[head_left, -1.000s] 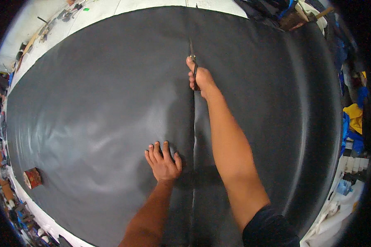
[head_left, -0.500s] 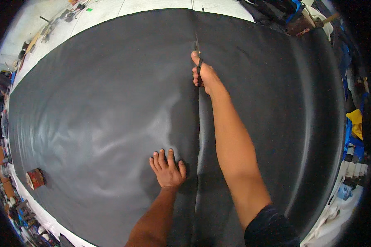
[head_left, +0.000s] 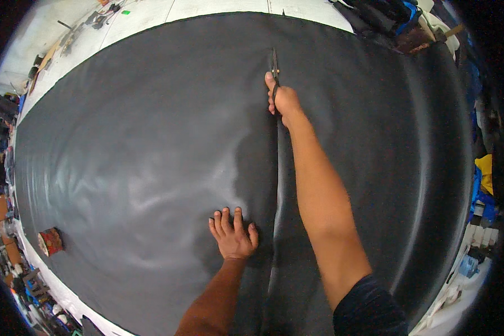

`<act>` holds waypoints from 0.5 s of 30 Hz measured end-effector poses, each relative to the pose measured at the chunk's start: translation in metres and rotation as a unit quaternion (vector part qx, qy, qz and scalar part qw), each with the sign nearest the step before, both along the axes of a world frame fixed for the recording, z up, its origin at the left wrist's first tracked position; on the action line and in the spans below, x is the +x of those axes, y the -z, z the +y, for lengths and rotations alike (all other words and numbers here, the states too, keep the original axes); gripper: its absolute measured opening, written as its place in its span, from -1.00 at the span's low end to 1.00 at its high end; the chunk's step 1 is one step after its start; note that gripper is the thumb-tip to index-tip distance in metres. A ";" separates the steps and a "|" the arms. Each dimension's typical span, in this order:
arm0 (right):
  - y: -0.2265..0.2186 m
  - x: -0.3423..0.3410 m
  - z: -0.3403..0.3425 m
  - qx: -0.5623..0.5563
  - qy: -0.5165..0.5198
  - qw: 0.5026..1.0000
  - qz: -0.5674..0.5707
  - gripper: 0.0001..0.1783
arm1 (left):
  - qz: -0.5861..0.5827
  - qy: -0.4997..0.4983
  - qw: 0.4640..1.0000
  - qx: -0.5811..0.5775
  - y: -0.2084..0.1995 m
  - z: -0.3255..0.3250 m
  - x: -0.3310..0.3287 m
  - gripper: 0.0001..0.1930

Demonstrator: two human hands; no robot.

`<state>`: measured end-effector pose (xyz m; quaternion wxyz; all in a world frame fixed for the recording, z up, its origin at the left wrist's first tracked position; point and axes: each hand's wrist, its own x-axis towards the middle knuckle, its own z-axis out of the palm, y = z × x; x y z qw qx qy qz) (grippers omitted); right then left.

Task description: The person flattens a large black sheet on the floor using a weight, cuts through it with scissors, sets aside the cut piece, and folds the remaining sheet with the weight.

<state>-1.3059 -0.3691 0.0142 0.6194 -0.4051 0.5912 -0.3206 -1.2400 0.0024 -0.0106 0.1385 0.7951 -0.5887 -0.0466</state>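
A large sheet of dark grey, leather-like material (head_left: 151,134) covers the work surface. My left hand (head_left: 233,238) rests palm down on it, fingers spread, just left of a long slit (head_left: 276,185) that runs from near me up to the scissors. Farther off, my right hand (head_left: 286,101) grips a pair of scissors (head_left: 274,60) by the handles. Their blades point away from me at the far end of the slit and look nearly together. Uncut material lies beyond the tips.
A reddish round container or spool (head_left: 50,242) stands on the sheet at the left. White table surface (head_left: 151,19) shows past the far edge. Dark bundled material (head_left: 375,22) lies at the far right. Assorted items (head_left: 36,285) crowd the left side; yellow cloth (head_left: 484,173) hangs at the right.
The scissors blades show more plainly now, and the crease ahead of them has flattened. My left hand keeps its place on the sheet; the whole view has shifted slightly.
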 end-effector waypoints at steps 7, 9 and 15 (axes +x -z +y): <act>-0.008 0.003 -0.075 -0.001 -0.016 1.000 -0.022 -0.29 | 0.010 0.013 1.000 -0.025 0.002 0.001 -0.005 -0.41; -0.005 0.004 -0.093 -0.005 -0.013 1.000 -0.014 -0.29 | 0.008 0.013 1.000 -0.011 0.002 0.000 -0.004 -0.41; 0.003 0.017 -0.129 -0.005 -0.002 1.000 -0.015 -0.34 | 0.015 0.006 1.000 0.020 -0.001 0.001 0.001 -0.42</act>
